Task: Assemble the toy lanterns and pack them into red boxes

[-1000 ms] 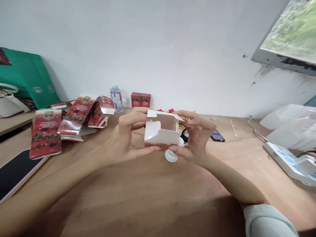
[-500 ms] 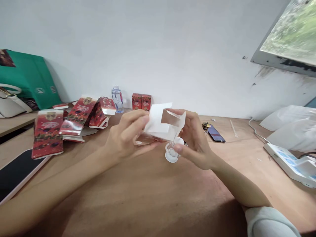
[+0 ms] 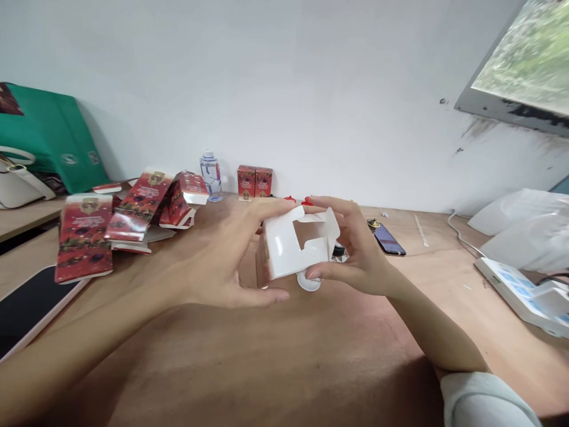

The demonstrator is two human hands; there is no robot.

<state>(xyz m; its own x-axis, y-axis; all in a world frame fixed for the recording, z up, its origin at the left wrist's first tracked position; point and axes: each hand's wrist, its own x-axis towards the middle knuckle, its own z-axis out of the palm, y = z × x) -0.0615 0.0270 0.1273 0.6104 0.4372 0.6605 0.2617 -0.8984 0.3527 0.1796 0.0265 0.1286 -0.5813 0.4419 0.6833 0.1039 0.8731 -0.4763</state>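
Note:
A small cardboard box (image 3: 288, 246), white on its flaps and red on its printed side, is tilted above the middle of the table between both hands. Its open end, with a cut-out flap, faces up and right. My left hand (image 3: 226, 255) is closed around the box's left side, fingers over the far edge and thumb along the near side. My right hand (image 3: 355, 249) grips the right end by the flaps, fingers behind and thumb in front. Just below the box stands a small item with a round white base (image 3: 309, 281), mostly hidden.
Flattened red cartons (image 3: 84, 237) lie at the left beside a tablet (image 3: 31, 314). A water bottle (image 3: 210, 176) and two small red boxes (image 3: 255, 182) stand by the wall. Toward the right are a phone (image 3: 390, 239), a gold-topped ornament (image 3: 372, 225) and a power strip (image 3: 520, 290).
The box has turned so its white flap end faces me more. My left hand has shifted from pinching its flap to spanning its left side; my right hand keeps hold of the right end.

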